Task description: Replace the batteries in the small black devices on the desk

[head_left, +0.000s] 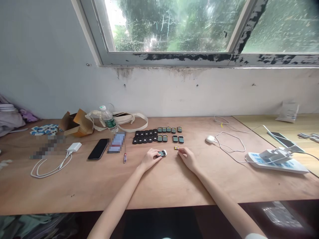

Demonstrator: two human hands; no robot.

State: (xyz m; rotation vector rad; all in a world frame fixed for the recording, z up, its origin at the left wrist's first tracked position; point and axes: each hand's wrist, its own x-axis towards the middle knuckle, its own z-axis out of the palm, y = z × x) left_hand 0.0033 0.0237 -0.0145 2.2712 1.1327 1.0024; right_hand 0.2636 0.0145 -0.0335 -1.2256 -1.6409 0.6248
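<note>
My left hand (149,159) rests on the wooden table (159,189), its fingers closed on a small device with a grey screen (161,153). To the right, my right hand (186,157) has its fingertips pinched at a small yellow and silver part (176,148) lying near the table surface. Beyond my hands are two rows of small black cases (145,139), and beside them several small screen modules (175,138). A small screwdriver (125,158) lies left of my left hand.
Farther left are a dark phone (98,149), a white charger (74,147) with cable, an open cardboard box (81,123), a water bottle (108,119) and a white strap bag (124,118). On the right are a loose cable (230,157) and a power strip (279,162).
</note>
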